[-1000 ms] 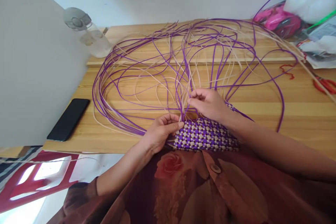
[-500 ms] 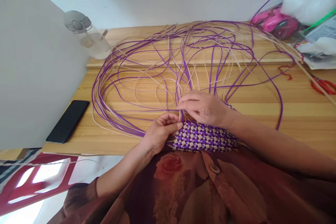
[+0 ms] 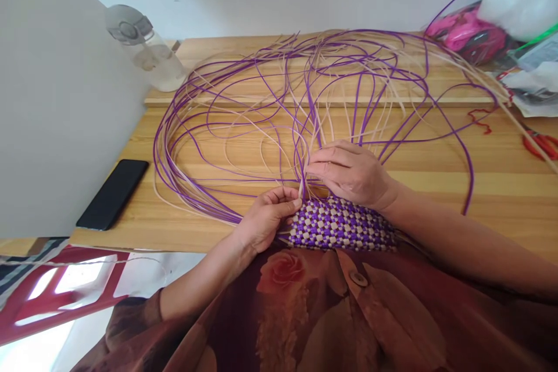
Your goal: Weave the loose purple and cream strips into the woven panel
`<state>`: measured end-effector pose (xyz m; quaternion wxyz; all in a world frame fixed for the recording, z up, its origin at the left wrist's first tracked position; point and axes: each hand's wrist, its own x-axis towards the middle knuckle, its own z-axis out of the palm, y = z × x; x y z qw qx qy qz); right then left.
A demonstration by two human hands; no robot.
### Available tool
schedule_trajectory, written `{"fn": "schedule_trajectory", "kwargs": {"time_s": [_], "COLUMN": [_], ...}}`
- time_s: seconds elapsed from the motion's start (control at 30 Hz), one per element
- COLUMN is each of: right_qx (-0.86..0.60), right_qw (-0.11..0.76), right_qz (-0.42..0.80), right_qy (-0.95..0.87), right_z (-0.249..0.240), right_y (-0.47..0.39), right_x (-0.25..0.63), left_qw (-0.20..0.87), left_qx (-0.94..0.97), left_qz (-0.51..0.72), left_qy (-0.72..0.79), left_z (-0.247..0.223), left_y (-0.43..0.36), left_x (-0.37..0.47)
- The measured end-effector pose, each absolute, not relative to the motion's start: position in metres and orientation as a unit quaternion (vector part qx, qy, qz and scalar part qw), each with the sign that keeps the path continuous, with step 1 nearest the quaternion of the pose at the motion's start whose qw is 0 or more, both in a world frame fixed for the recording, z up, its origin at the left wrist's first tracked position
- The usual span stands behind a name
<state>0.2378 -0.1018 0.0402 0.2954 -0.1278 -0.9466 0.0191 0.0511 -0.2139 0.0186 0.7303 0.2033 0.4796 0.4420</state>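
A purple and beige checked woven piece lies at the table's front edge, against my shirt. Long loose purple and beige strands fan out from it over the table. My left hand pinches the left upper corner of the weaving, thumb on top, around the foot of some strands. Just above the weave, my right hand has its fingers closed together on a beige strand. The fingertips partly hide what they hold, and the palm covers part of the weave's upper edge.
At the left lies a black phone, with a clear water bottle behind it. Red-handled scissors and a red bit of yarn lie at the right. Plastic bags stand at the back right. A raised wooden ledge crosses the table.
My right hand has shifted slightly right and up from the left corner, its fingers more closed together. My left hand keeps its pinch on the corner. The view has tilted a little.
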Motion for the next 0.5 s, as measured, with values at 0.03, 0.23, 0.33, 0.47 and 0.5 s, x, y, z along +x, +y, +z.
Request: {"fn": "schedule_trajectory", "kwargs": {"time_s": [0.03, 0.23, 0.33, 0.47, 0.5], "right_qx": [-0.127, -0.142, -0.156, -0.188, -0.207], "right_qw": [0.294, 0.273, 0.269, 0.288, 0.302], "right_qz": [0.035, 0.125, 0.056, 0.001, 0.005], "right_qy": [-0.947, -0.943, -0.949, -0.939, -0.931], "right_z": [0.041, 0.031, 0.028, 0.042, 0.048], "right_y": [-0.101, -0.11, -0.111, -0.102, -0.1], "right_x": [0.237, 0.229, 0.232, 0.246, 0.25], "left_qw": [0.73, 0.731, 0.731, 0.731, 0.731], "left_qx": [0.204, 0.233, 0.234, 0.215, 0.212], "left_qz": [0.443, 0.455, 0.449, 0.448, 0.448], "left_qy": [0.478, 0.453, 0.457, 0.468, 0.47], "left_z": [0.018, 0.015, 0.015, 0.017, 0.018], "left_y": [-0.214, -0.215, -0.216, -0.216, -0.215], "left_x": [0.051, 0.049, 0.05, 0.051, 0.051]}}
